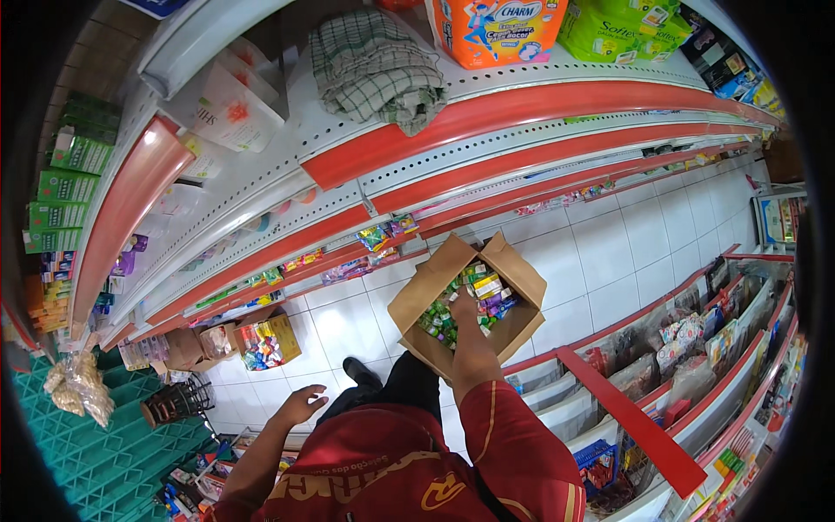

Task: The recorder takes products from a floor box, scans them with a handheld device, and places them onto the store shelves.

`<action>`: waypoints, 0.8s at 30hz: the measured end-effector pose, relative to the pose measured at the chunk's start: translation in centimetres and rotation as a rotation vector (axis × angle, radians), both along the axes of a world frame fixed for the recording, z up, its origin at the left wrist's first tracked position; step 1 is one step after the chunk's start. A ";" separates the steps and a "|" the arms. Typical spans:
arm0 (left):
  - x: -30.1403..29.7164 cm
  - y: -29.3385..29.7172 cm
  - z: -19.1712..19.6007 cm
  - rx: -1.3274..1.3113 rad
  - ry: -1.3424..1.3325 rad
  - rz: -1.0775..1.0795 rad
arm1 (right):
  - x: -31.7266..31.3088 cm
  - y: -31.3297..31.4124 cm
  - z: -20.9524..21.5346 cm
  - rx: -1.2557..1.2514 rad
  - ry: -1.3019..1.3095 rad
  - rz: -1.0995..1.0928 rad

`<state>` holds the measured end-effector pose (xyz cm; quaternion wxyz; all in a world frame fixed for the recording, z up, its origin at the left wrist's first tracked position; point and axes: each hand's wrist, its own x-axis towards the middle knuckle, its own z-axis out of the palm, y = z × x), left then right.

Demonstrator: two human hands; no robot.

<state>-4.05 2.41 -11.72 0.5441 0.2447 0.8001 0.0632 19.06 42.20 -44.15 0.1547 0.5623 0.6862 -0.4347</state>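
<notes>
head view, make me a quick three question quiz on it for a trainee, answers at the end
1. Which hand reaches into the open cardboard box?
2. True or false: the left hand is raised away from the box, with nothing visible in it.
3. Fill in the blank: on the upper shelf, a checked ____ lies to the left of the orange pack.

Key:
1. The right hand.
2. True.
3. Cloth.
</notes>
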 end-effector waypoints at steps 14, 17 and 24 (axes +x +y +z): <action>-1.4 5.7 2.2 0.400 0.031 -0.316 | 4.4 -8.9 16.1 0.067 0.456 0.031; -1.4 7.6 2.1 0.517 -0.026 -0.199 | 2.1 -9.9 24.1 -0.034 0.525 0.102; -2.2 10.3 5.2 0.468 -0.560 0.018 | -5.0 -15.0 34.9 -0.529 0.962 0.257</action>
